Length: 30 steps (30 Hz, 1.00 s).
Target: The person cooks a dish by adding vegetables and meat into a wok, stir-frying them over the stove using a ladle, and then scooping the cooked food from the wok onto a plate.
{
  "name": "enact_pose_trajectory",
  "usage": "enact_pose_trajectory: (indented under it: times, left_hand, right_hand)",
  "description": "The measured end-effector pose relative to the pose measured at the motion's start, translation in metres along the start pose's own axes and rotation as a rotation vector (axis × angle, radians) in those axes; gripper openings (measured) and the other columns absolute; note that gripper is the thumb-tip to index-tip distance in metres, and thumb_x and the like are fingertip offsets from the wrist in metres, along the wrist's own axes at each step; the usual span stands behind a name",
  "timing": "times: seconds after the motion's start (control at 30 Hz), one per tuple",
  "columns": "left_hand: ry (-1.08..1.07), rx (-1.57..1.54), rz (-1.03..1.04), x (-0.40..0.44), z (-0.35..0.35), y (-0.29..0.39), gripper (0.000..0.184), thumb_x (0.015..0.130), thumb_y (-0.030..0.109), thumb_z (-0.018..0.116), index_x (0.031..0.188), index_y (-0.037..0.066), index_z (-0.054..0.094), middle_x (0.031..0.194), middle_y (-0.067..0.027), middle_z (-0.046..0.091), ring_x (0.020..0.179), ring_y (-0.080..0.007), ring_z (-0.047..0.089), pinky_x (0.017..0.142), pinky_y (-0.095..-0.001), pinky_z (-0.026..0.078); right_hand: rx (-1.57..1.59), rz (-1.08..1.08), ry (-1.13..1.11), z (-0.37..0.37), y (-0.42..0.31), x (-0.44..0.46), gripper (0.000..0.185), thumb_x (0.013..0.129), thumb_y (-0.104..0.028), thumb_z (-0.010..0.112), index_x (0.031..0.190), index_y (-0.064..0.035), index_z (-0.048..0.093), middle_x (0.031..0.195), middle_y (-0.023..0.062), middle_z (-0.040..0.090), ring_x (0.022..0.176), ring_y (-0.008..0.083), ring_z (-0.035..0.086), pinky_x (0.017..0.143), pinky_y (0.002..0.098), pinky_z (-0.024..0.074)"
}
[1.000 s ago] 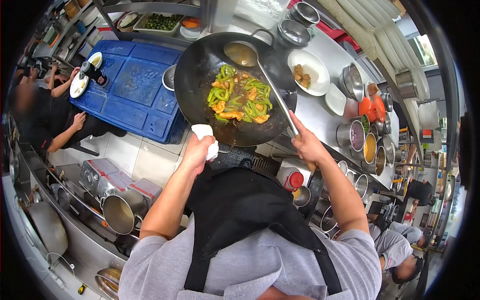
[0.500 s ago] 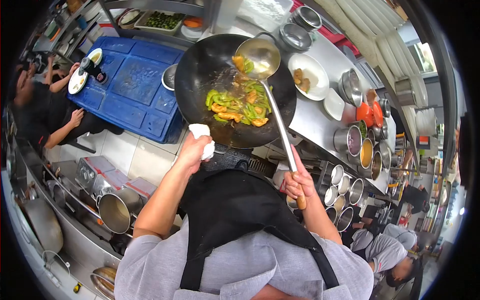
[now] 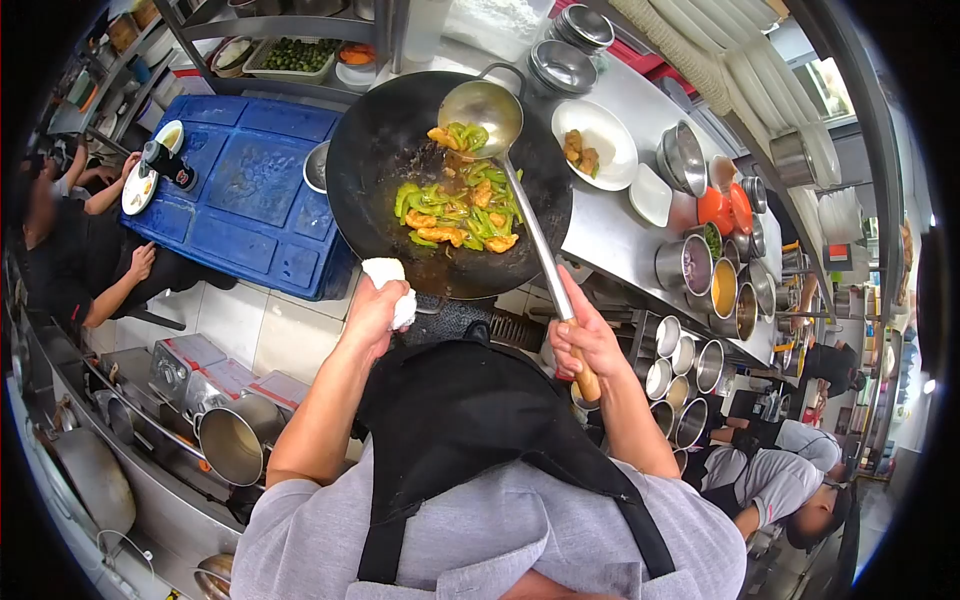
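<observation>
A dark wok (image 3: pixel 370 170) is in front of me, with green pepper strips and orange-brown chunks (image 3: pixel 465 215) in its base. My left hand (image 3: pixel 374 315) is closed around a folded white cloth (image 3: pixel 385 275) at the wok's near left edge; whether a handle is under the cloth is hidden. Wrapped round the wooden grip of a long steel ladle (image 3: pixel 537 225) are the fingers of my right hand (image 3: pixel 590 345). The ladle's bowl (image 3: pixel 492 108) hangs over the far side of the wok, with some pepper and chunks at its lower left lip.
A steel counter (image 3: pixel 600 235) on the right bears a white oval plate (image 3: pixel 612 130) with a few browned pieces, steel bowls and sauce pots (image 3: pixel 690 265). Left of the wok is a blue lid-like surface (image 3: pixel 255 190), beside a seated person (image 3: pixel 75 240). Other people work at far right.
The view has shifted, so most things sit further left. Relative to the wok, the ladle's bowl has moved a little left, and food now shows at its lip. Both grips stay the same.
</observation>
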State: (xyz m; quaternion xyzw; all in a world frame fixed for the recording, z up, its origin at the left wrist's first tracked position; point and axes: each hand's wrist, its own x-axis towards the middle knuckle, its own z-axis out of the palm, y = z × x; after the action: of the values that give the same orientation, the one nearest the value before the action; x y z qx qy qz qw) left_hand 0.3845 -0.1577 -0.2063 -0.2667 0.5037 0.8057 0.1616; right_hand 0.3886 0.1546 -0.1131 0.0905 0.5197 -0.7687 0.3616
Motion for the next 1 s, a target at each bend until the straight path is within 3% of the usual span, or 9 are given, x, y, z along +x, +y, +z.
enact_pose_trajectory:
  times: [0.3,0.43,0.77,0.83,0.93,0.97,1.0]
  left_hand:
    - [-0.02,-0.015,-0.001,0.002,-0.002,0.0,0.022,0.085,0.012,0.054,0.104,0.007,0.046,0.077,-0.0084,0.057,0.056,-0.0159,0.055,0.04,-0.03,0.04]
    - [-0.004,-0.029,0.009,0.0,0.003,0.002,0.018,0.084,0.01,0.056,0.1,0.005,0.049,0.077,-0.0055,0.056,0.054,-0.0144,0.054,0.038,-0.0295,0.04]
    - [-0.043,-0.007,0.01,0.002,-0.002,0.002,0.014,0.086,0.012,0.054,0.098,0.008,0.048,0.073,-0.0065,0.056,0.051,-0.0152,0.053,0.04,-0.03,0.04]
    - [-0.054,0.004,0.004,0.002,-0.002,0.006,0.014,0.086,0.012,0.054,0.098,0.008,0.048,0.073,-0.0061,0.055,0.052,-0.015,0.053,0.039,-0.0299,0.04]
    - [-0.042,0.001,0.007,-0.001,0.002,0.009,0.015,0.086,0.011,0.054,0.099,0.007,0.048,0.074,-0.0054,0.055,0.052,-0.0147,0.053,0.039,-0.0295,0.04]
    - [-0.024,0.002,0.021,-0.002,0.002,0.009,0.016,0.086,0.011,0.054,0.1,0.007,0.047,0.074,-0.0052,0.055,0.052,-0.0145,0.053,0.039,-0.0294,0.04]
    - [-0.025,0.004,0.021,-0.002,0.002,0.009,0.016,0.086,0.011,0.054,0.1,0.007,0.047,0.074,-0.0052,0.055,0.052,-0.0145,0.053,0.039,-0.0294,0.04]
  right_hand:
    - [0.045,0.003,-0.029,-0.006,0.001,-0.014,0.087,0.087,-0.006,0.059,0.155,-0.0252,0.008,0.063,0.0041,0.042,0.038,0.0101,0.039,0.036,0.023,0.0343]
    - [-0.213,-0.011,0.057,0.001,0.014,0.009,0.086,0.088,-0.004,0.057,0.155,-0.0257,0.007,0.063,0.0037,0.041,0.04,0.0098,0.04,0.037,0.0222,0.0346]
    - [0.218,-0.007,0.025,-0.019,-0.007,0.001,0.084,0.089,-0.007,0.055,0.155,-0.0288,0.008,0.065,0.0043,0.044,0.042,0.0102,0.042,0.039,0.0238,0.0373]
    - [0.069,0.006,0.091,-0.019,-0.015,0.0,0.082,0.09,-0.004,0.052,0.155,-0.0282,0.01,0.064,0.004,0.044,0.042,0.0108,0.043,0.04,0.0237,0.0366]
    - [-0.476,0.027,0.322,-0.017,-0.016,0.004,0.08,0.088,0.0,0.045,0.155,-0.0267,0.009,0.062,0.0024,0.048,0.043,0.0131,0.046,0.042,0.0265,0.0398]
    - [-0.474,0.03,0.323,-0.012,-0.013,0.004,0.08,0.088,0.0,0.045,0.155,-0.0267,0.009,0.062,0.0024,0.048,0.043,0.0131,0.046,0.042,0.0265,0.0398]
    - [-0.751,0.042,0.371,-0.007,-0.009,0.003,0.083,0.087,0.003,0.046,0.155,-0.0274,0.009,0.063,0.0019,0.047,0.044,0.0113,0.045,0.042,0.0258,0.04]
